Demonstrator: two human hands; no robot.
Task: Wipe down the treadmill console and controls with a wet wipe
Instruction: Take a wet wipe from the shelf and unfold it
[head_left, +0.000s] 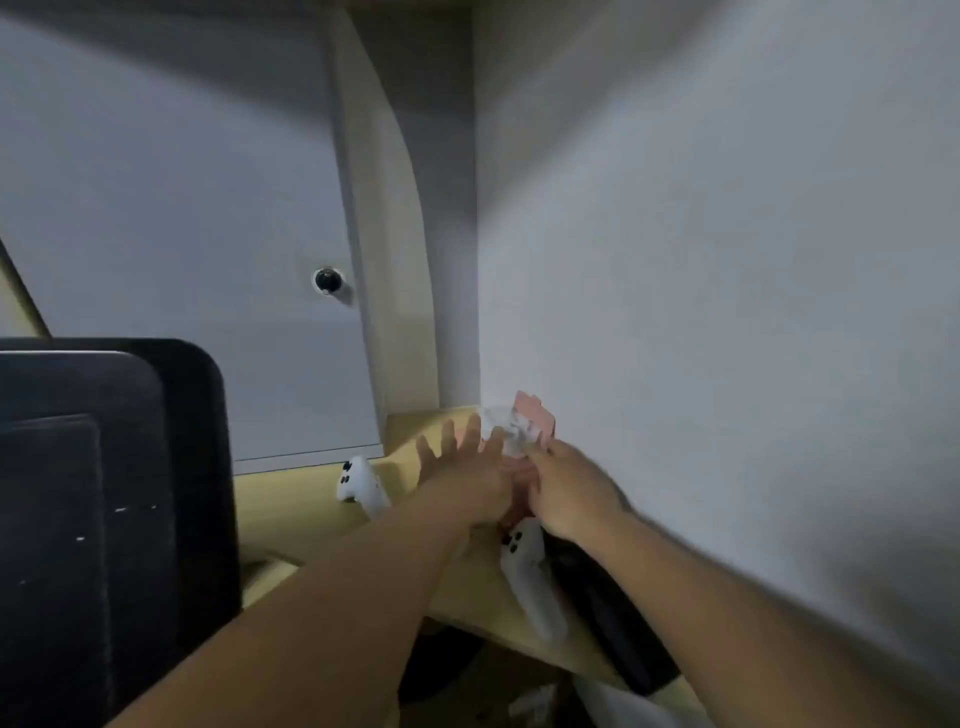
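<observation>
Wet wipe: I see a crumpled white wet wipe standing up out of the pink wipe pack, which sits in the far corner of the worktop, touching the wall.
Left hand: the left hand has its fingers straight and spread, laid against the near side of the pack; it grips nothing.
Right hand: the right hand is curled, with its fingertips at the base of the wipe. The blur is heavy here, but it looks like a pinch on the sheet.
Handling: I judge the wipe limp, light and damp, and apt to tear or drag the next sheet along. The pack is soft and light, so it will lift unless pressed down.
Where to hold: low on the sheet, near the opening, with a broad pinch rather than by a corner.
Nearby: a white controller lies left of the hands, a second controller lies below the wrists, and a dark panel stands at the left.
</observation>
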